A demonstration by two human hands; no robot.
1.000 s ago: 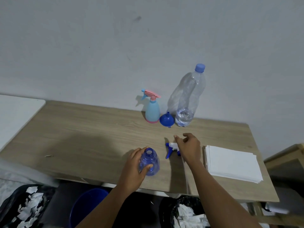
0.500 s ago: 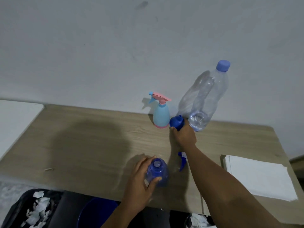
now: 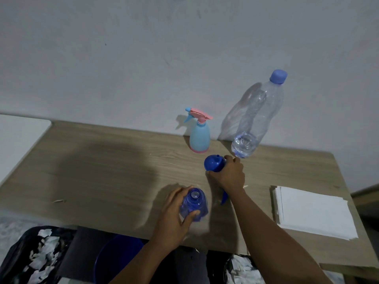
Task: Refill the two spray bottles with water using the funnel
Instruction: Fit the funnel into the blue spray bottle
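— Wood-grain surface [image 3: 102, 160] against a pale wall, seen from above. What sits nearest its front edge?

— Below that edge, a black bag of torn white paper [image 3: 39, 255] on the left and a blue bucket [image 3: 114, 259] beside it. On the surface itself, the left hand [image 3: 174, 212] wraps around the blue spray bottle [image 3: 194, 204] — fingers on one side, thumb across the front. The bottle stands upright with its neck open, no sprayer on it.

— And its sprayer?

— A blue trigger head [image 3: 224, 198] lies just right of that bottle, mostly hidden under the right forearm.

— What about the other hand?

— The right hand [image 3: 229, 175] is farther in, closed around the blue funnel [image 3: 214, 162]. Its wide bowl faces left and its spout points up; whether it touches the wood I cannot tell.

— Off to the side?

— A stack of white paper sheets [image 3: 311, 212] lies flat at the right, well apart from both hands.

— And at the back?

— The light-blue spray bottle [image 3: 199, 138] with its pink trigger on stands near the wall. Right of it, a clear water bottle [image 3: 258, 117] with a blue cap — only a little water at the bottom.
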